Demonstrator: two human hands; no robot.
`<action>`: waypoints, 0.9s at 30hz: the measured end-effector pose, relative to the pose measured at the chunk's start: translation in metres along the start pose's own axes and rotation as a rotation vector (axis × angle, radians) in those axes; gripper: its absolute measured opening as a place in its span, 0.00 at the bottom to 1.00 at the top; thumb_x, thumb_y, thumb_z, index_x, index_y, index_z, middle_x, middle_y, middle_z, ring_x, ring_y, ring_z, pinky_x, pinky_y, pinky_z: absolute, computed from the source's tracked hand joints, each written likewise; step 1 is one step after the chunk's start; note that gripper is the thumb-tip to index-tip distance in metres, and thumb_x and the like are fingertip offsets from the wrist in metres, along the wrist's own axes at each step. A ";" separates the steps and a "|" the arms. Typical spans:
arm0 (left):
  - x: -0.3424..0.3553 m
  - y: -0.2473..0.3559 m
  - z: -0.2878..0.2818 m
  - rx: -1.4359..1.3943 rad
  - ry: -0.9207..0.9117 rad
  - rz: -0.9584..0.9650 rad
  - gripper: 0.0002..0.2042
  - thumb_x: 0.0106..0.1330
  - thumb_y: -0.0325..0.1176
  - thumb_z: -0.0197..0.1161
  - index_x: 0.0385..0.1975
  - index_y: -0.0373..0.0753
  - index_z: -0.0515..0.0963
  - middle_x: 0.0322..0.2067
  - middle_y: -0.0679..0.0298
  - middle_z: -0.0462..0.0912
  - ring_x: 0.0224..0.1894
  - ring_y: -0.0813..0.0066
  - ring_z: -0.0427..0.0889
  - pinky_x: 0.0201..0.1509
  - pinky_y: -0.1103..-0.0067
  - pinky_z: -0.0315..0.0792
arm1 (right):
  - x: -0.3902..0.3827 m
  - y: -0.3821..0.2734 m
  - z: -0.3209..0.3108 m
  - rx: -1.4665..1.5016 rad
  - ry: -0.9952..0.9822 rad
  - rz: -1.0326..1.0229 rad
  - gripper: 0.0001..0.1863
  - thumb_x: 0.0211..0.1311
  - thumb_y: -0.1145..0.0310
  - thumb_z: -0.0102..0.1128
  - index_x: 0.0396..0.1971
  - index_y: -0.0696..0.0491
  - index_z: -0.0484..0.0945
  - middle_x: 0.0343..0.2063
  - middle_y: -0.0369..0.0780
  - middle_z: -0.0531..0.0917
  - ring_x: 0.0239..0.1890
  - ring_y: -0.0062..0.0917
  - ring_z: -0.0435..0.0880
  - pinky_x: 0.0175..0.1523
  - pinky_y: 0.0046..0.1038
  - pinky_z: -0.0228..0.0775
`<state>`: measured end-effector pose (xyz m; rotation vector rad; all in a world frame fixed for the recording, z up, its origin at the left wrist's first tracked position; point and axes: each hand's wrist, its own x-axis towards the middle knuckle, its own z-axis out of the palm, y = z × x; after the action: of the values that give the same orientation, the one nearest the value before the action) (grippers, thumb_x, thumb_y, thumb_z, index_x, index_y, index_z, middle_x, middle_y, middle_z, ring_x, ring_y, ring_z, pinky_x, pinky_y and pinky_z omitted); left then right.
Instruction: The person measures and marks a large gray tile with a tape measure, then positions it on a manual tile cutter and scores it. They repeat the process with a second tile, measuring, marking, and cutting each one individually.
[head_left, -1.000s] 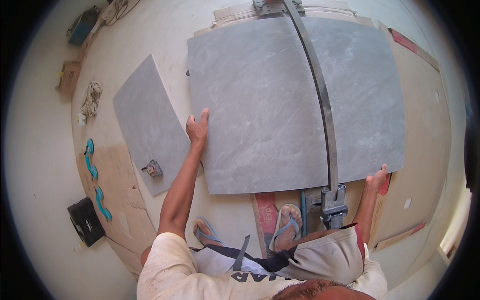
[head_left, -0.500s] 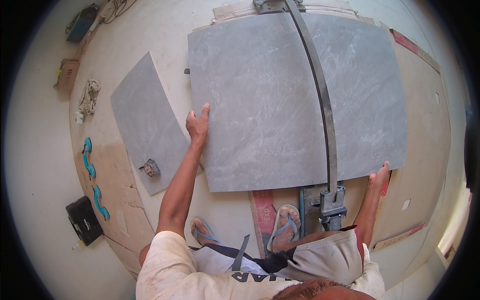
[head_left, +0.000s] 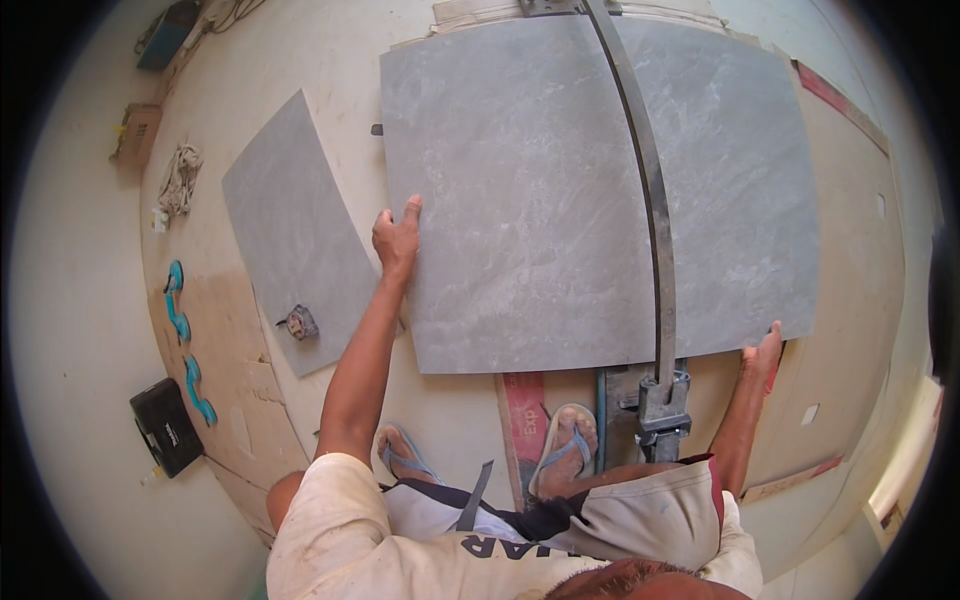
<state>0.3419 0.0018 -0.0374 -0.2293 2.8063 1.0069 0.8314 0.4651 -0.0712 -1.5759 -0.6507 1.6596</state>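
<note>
A large grey stone-look tile (head_left: 520, 200) lies under the long metal rail of a manual tile cutter (head_left: 640, 150). My left hand (head_left: 397, 240) grips the tile's left edge, thumb on top and fingers curled below, partly hidden. At the near right corner, my right hand (head_left: 764, 355) holds the near edge, its thumb up and its other fingers mostly hidden underneath. The cutter's head (head_left: 664, 405) sits at the near end of the rail, just off the tile's edge. A narrower grey tile piece (head_left: 290, 220) lies to the left with a tape measure (head_left: 299, 323) on it.
Cardboard sheets (head_left: 840, 250) cover the floor at right. Along the left are teal suction lifters (head_left: 198, 390), a black case (head_left: 167, 427), a crumpled rag (head_left: 179, 180) and a brown box (head_left: 137, 135). My sandalled foot (head_left: 567, 445) stands beside the cutter's base.
The whole view has shifted slightly, with the floor items sitting a little higher. Both hands keep their hold on the large tile, which shows no clear movement against the rail.
</note>
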 end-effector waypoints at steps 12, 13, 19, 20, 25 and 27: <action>0.003 0.006 0.000 -0.014 -0.011 -0.006 0.30 0.60 0.55 0.68 0.17 0.35 0.62 0.20 0.62 0.63 0.26 0.68 0.62 0.35 0.69 0.67 | 0.001 -0.004 0.015 -0.022 0.034 -0.029 0.25 0.74 0.63 0.42 0.63 0.64 0.62 0.61 0.49 0.70 0.60 0.44 0.73 0.63 0.50 0.68; 0.004 0.008 0.000 -0.026 -0.017 -0.004 0.30 0.60 0.55 0.68 0.17 0.35 0.62 0.20 0.62 0.63 0.27 0.68 0.63 0.35 0.69 0.67 | 0.002 -0.004 0.016 -0.013 0.035 -0.025 0.25 0.74 0.63 0.42 0.63 0.64 0.62 0.61 0.49 0.70 0.59 0.44 0.73 0.63 0.50 0.68; 0.008 0.005 0.003 -0.021 0.023 0.021 0.30 0.59 0.57 0.67 0.19 0.35 0.62 0.21 0.62 0.64 0.28 0.69 0.64 0.36 0.70 0.67 | 0.009 -0.004 0.011 -0.014 -0.001 -0.035 0.26 0.74 0.63 0.43 0.63 0.65 0.61 0.61 0.49 0.70 0.59 0.44 0.74 0.62 0.49 0.69; 0.008 0.002 0.004 -0.014 0.009 0.005 0.30 0.59 0.57 0.67 0.19 0.35 0.62 0.22 0.61 0.64 0.28 0.69 0.64 0.36 0.70 0.68 | 0.011 -0.004 0.010 -0.017 -0.004 -0.038 0.26 0.74 0.63 0.43 0.63 0.66 0.61 0.61 0.49 0.69 0.59 0.44 0.74 0.62 0.49 0.69; 0.002 0.006 0.001 0.005 -0.037 -0.045 0.30 0.59 0.57 0.67 0.19 0.35 0.62 0.22 0.61 0.64 0.29 0.69 0.64 0.37 0.70 0.68 | -0.008 -0.011 0.027 -0.079 0.109 -0.004 0.27 0.74 0.61 0.41 0.63 0.66 0.60 0.62 0.49 0.69 0.60 0.44 0.72 0.64 0.49 0.67; 0.004 0.003 0.002 -0.009 -0.019 -0.022 0.30 0.59 0.57 0.67 0.19 0.35 0.62 0.22 0.62 0.64 0.29 0.69 0.64 0.36 0.70 0.67 | -0.005 -0.010 0.026 -0.065 0.082 0.012 0.28 0.75 0.60 0.41 0.64 0.66 0.60 0.62 0.49 0.68 0.61 0.44 0.72 0.64 0.49 0.67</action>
<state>0.3372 0.0046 -0.0377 -0.2494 2.7770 1.0117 0.8075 0.4703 -0.0576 -1.6877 -0.6597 1.5873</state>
